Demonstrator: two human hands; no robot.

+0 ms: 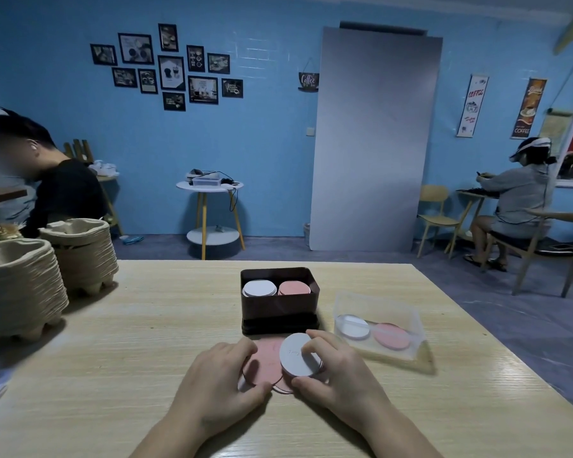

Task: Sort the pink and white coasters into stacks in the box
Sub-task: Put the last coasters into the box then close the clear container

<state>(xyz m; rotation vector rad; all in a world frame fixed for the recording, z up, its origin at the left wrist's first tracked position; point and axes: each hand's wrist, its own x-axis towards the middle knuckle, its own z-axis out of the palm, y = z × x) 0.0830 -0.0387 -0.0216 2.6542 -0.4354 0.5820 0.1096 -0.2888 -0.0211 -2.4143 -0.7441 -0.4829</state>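
Note:
A dark brown box point(278, 310) stands on the wooden table and holds a white stack point(259, 288) on the left and a pink stack point(294, 287) on the right. Just in front of the box lies a loose pile of pink coasters point(268, 363). My right hand point(338, 371) grips a small stack of white coasters point(299, 358), tilted up above the pile, thumb and fingers curled round its edge. On the pile's left side my left hand point(222, 381) holds pink coasters, thumb under the edge.
A clear plastic lid or tray point(377, 328) with one white and one pink coaster lies right of the box. Two piles of pulp cup carriers point(30, 279) stand at the table's left. Two other people sit in the room behind.

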